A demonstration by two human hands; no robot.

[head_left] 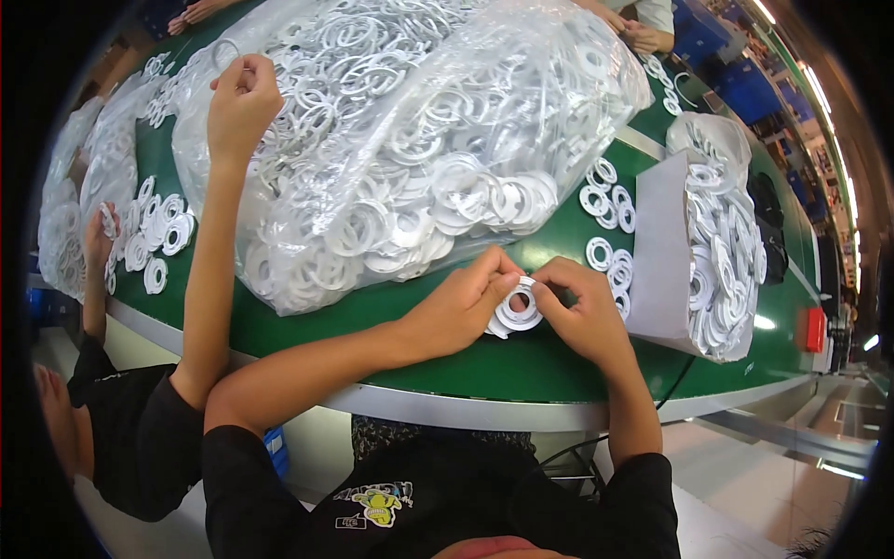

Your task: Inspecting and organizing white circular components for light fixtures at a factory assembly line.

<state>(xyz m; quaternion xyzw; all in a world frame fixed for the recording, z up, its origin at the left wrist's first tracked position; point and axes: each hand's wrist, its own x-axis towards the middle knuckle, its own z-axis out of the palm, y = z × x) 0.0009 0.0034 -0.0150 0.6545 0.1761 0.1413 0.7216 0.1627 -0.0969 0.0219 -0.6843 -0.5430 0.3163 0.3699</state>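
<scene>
Between my two hands, above the green tabletop near its front edge, is a white plastic ring part (519,320) with a round hole in the middle. My left hand (470,300) pinches its upper left rim between thumb and fingers. On the upper right rim, my right hand (579,312) grips with its thumb and bent fingers. Just beyond my hands lies a large clear plastic bag (307,284) full of similar white rings. Small groups of white ring parts (599,252) lie on the table to the right of my right hand.
At the right stands a white box (663,252) heaped with ring parts. A co-worker's raised hand (244,102) at the left holds a thin ring; their other hand (100,238) is beside more rings. Other people's hands (643,35) work across the green table (447,377).
</scene>
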